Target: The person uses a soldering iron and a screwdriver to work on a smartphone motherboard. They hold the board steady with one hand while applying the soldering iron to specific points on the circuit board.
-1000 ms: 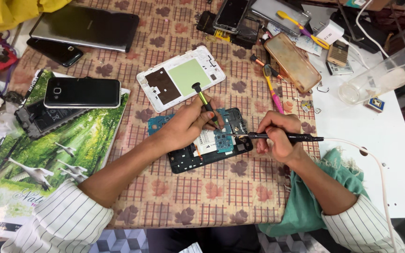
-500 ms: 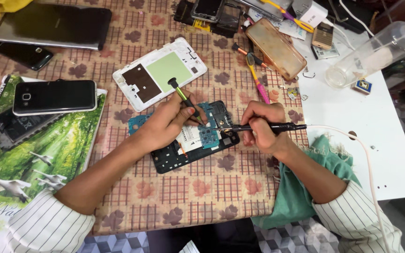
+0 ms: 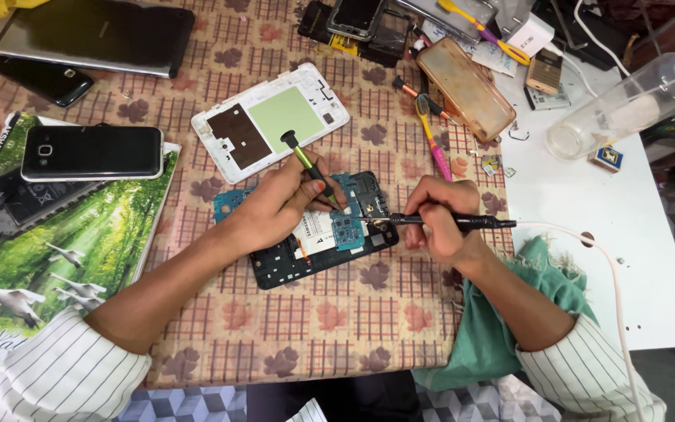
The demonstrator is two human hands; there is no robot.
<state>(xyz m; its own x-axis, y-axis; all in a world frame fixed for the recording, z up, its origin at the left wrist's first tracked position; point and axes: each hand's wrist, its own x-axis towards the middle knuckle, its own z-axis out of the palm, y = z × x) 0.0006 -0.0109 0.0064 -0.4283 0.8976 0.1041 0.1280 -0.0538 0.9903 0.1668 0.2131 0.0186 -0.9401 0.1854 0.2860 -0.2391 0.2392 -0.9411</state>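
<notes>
Head view: opened phone (image 3: 314, 234), back off and blue circuit board exposed, lies flat at the centre of the patterned tablecloth (image 3: 337, 312), right in front of you. Your left hand (image 3: 279, 205) rests on its upper left part, likely pinning it so it can't slide; thumb and forefinger pinch a green-shafted screwdriver (image 3: 306, 162), black cap pointing up and away, tip down at the board. Your right hand (image 3: 435, 219) sits just right of the phone, fingers curled tight around a thin black soldering-type pen (image 3: 447, 222) held nearly level, tip touching the board's right edge. A white cord (image 3: 587, 250) trails off its back end across the white table (image 3: 634, 234), seemingly kept off the work.

Just above the phone, a white back frame (image 3: 271, 121) with a green panel lies face up, apart from it. Left: a black phone (image 3: 91, 152) sits on a nature-print book (image 3: 56, 258). Upper right: a clear tan phone case (image 3: 466, 87) and a pink-handled tool (image 3: 431, 144); farther right, a clear plastic bottle (image 3: 626, 105) on its side. Green cloth (image 3: 501, 336) bunches under your right forearm, probably as padding.
</notes>
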